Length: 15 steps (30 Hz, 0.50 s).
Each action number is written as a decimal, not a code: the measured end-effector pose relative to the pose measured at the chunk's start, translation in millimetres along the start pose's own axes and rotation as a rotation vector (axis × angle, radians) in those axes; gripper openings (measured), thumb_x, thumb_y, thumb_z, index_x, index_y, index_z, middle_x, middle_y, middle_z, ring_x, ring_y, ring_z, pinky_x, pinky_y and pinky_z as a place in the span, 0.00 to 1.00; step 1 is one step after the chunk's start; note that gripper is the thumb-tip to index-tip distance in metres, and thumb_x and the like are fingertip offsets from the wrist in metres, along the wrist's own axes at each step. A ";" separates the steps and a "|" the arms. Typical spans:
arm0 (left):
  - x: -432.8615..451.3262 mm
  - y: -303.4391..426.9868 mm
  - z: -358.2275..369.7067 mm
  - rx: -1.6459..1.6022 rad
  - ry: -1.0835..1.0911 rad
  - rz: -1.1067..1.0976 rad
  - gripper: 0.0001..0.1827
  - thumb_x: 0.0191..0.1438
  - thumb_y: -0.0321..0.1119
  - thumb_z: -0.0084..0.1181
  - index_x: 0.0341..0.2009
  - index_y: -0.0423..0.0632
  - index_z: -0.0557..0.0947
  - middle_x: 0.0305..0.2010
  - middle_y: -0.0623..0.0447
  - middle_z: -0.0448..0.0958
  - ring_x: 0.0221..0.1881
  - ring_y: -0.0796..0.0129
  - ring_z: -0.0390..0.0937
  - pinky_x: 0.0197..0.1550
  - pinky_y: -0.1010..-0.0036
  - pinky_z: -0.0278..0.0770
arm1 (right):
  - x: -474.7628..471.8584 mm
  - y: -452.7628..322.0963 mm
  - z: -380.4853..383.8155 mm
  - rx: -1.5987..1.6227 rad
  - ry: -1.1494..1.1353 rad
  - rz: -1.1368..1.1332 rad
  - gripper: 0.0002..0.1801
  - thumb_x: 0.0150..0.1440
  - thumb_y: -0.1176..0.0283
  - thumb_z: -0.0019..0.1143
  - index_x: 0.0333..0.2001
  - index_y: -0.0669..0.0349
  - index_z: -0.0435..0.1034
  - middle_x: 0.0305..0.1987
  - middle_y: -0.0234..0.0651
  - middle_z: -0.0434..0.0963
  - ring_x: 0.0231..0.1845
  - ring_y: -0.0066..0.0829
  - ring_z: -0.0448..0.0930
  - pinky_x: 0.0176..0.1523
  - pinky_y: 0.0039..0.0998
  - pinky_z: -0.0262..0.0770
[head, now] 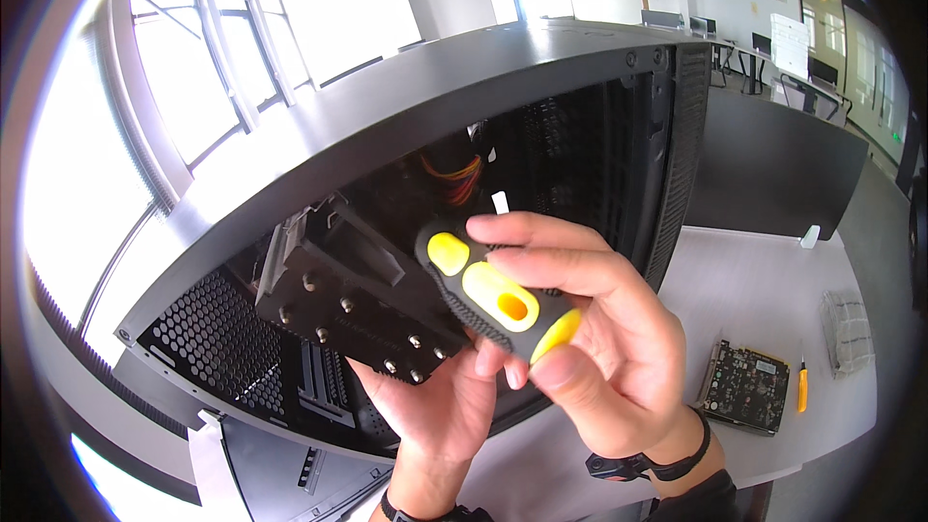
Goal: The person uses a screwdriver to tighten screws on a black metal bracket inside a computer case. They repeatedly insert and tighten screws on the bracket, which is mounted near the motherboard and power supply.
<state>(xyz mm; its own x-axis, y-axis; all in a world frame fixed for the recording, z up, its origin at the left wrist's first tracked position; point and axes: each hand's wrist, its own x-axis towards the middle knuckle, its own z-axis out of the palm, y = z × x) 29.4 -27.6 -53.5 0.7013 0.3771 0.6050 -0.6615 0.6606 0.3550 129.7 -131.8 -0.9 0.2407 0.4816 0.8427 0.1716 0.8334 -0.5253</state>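
Note:
A large black computer case [507, 51] lies before me with its side open. Inside is a black CPU cooler [362, 326] with several shiny heat-pipe ends. My left hand [442, 406] is under and beside the cooler's lower right edge, its fingers partly hidden behind it; whether it grips the cooler does not show. My right hand [616, 319] holds a black and yellow screwdriver handle [500, 297] between thumb and fingers, in front of the case opening. The shaft and tip of this tool are hidden. Red, orange and yellow cables [460, 177] show deeper inside the case.
On the white table [819, 449] at the right lie a circuit card [747, 388], a small yellow-handled screwdriver [802, 388] and a clear plastic bag [847, 333]. A dark desk divider [776, 159] stands behind them. A dark panel [290, 464] lies below the case at left.

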 end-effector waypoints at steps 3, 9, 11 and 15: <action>-4.8 -0.1 1.8 0.040 0.217 0.054 0.45 0.53 0.70 0.28 0.64 0.48 0.57 0.63 0.44 0.60 0.63 0.52 0.59 0.64 0.59 0.57 | -1.4 6.4 -2.7 -0.005 -0.001 -0.067 0.27 0.51 0.68 0.63 0.48 0.72 0.59 0.56 0.59 0.61 0.55 0.41 0.71 0.57 0.36 0.70; 6.7 -7.9 26.9 0.006 0.529 0.070 0.35 0.54 0.66 0.36 0.55 0.52 0.69 0.51 0.50 0.72 0.38 0.52 0.73 0.30 0.60 0.75 | 0.8 4.3 -13.6 -0.112 -0.087 -0.044 0.29 0.58 0.64 0.52 0.55 0.74 0.56 0.61 0.61 0.58 0.56 0.40 0.71 0.50 0.27 0.72; -2.8 -3.0 -2.0 -0.095 0.064 0.056 0.44 0.51 0.65 0.42 0.63 0.46 0.57 0.63 0.43 0.59 0.66 0.53 0.54 0.67 0.57 0.53 | 1.3 -1.7 -7.2 -0.174 -0.129 -0.013 0.30 0.60 0.63 0.46 0.59 0.75 0.55 0.63 0.60 0.57 0.56 0.39 0.70 0.46 0.24 0.72; -1.5 -5.0 3.5 -0.018 0.148 0.085 0.39 0.53 0.60 0.43 0.60 0.46 0.60 0.61 0.42 0.61 0.63 0.55 0.59 0.66 0.61 0.56 | 1.3 4.5 -8.0 -0.045 -0.042 -0.113 0.31 0.58 0.66 0.52 0.56 0.78 0.56 0.60 0.61 0.59 0.57 0.42 0.70 0.46 0.26 0.74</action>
<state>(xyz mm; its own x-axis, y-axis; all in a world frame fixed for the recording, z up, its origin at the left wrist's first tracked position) 30.7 -33.8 -53.7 0.6758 0.5227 0.5198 -0.7158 0.6336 0.2935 138.4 -129.6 -3.1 0.1774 0.3971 0.9005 0.2382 0.8705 -0.4307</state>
